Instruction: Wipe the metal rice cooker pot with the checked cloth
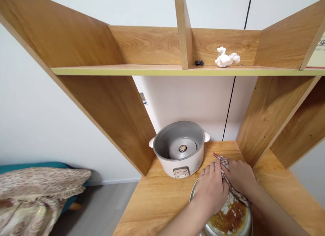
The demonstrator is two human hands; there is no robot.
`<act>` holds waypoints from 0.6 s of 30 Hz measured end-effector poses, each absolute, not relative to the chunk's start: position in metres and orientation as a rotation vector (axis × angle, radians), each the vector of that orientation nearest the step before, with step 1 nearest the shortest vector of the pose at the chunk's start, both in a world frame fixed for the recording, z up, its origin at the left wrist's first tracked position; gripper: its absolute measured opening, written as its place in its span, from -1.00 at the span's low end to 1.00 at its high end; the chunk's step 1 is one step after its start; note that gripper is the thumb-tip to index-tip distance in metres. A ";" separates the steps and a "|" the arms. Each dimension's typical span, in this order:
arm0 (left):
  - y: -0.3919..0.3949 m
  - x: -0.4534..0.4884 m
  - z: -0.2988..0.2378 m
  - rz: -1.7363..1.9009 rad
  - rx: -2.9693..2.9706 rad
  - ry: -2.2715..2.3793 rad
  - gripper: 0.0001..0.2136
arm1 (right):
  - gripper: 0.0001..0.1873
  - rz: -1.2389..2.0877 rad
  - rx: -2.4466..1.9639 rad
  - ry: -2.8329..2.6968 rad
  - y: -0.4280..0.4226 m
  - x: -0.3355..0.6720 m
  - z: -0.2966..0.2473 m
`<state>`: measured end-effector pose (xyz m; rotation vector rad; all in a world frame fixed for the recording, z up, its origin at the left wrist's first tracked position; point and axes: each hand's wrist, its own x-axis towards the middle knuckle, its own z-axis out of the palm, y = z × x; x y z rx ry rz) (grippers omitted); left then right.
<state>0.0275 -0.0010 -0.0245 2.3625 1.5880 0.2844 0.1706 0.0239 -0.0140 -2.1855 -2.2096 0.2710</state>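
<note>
Wooden tabletop (162,198) set inside a wooden shelf unit, backed by a white wall. At the near edge of the tabletop lies a metal pot (228,219), its inside smeared with brown and white residue; only part of its rim shows, the rest covered by the hands. Over the far rim of the pot lies a patterned cloth (230,181), bunched into a strip between the two hands. Left hand (212,190): palm down on the pot's far rim, fingers together and curled over the cloth. Right hand (240,176): just right of the left hand, touching it, fingers folded around the cloth; the fingertips are hidden. Beyond the pot, near it but apart, stands a white rice cooker (179,149) with no lid, its grey inner well and round heating plate in view, the control panel facing the pot. Above the rice cooker runs a shelf board (122,70) with a pale front edge; on it, to the right of an upright divider (183,29), sit a crumpled white tissue (226,58) and, just left of the tissue, a small dark object (199,62). Far left of the pot, at floor level, a patterned blanket (38,192) lies over a teal cushion.
</note>
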 end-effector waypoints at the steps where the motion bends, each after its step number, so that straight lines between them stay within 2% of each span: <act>1: 0.000 0.028 -0.024 0.286 2.364 1.588 -0.33 | -0.42 0.280 -2.179 -2.208 0.024 0.171 -0.014; 7: 0.000 0.027 -0.024 0.294 2.359 1.563 -0.32 | -0.45 0.436 -1.961 -2.349 0.029 0.177 -0.011; 14: -0.002 0.028 -0.023 0.306 2.356 1.582 -0.33 | -0.42 0.282 -2.155 -2.220 0.025 0.172 -0.016; 18: -0.001 0.027 -0.023 0.315 2.354 1.569 -0.32 | -0.45 0.392 -2.049 -2.254 0.026 0.175 -0.014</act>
